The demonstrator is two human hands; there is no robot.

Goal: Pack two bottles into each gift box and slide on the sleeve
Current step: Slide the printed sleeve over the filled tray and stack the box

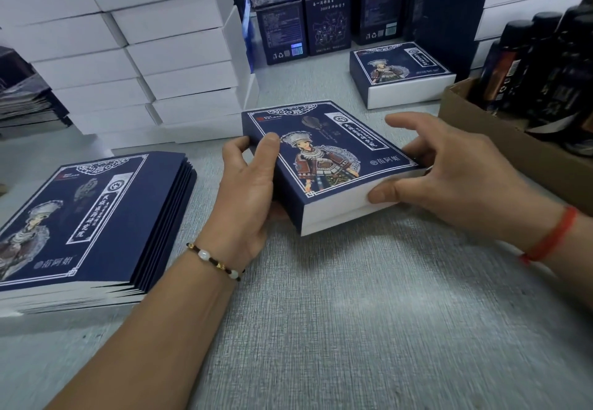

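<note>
Grey woven-textured table covering (pixel 353 313) fills the near view and runs back to the stacks at the far side. On it, at the middle, lies a white gift box wearing a dark blue printed sleeve with a costumed figure (pixel 324 159), its white end showing toward the camera. The left hand (pixel 247 185) grips the sleeve's left edge, thumb curled onto the top face and fingers under the side. The right hand (pixel 449 172) holds the box's right end, thumb pressed on the white end, fingers spread and loosely bent along the far side. To the left lies a stack of flat dark blue sleeves (pixel 96 217). Behind it rise piles of plain white boxes (pixel 160 40). A second sleeved box (pixel 401 72) sits farther back, well apart. A brown cardboard carton (pixel 513 149) of dark bottles (pixel 529 66) stands at right. Dark blue printed cartons (pixel 305 24) line the back.
</note>
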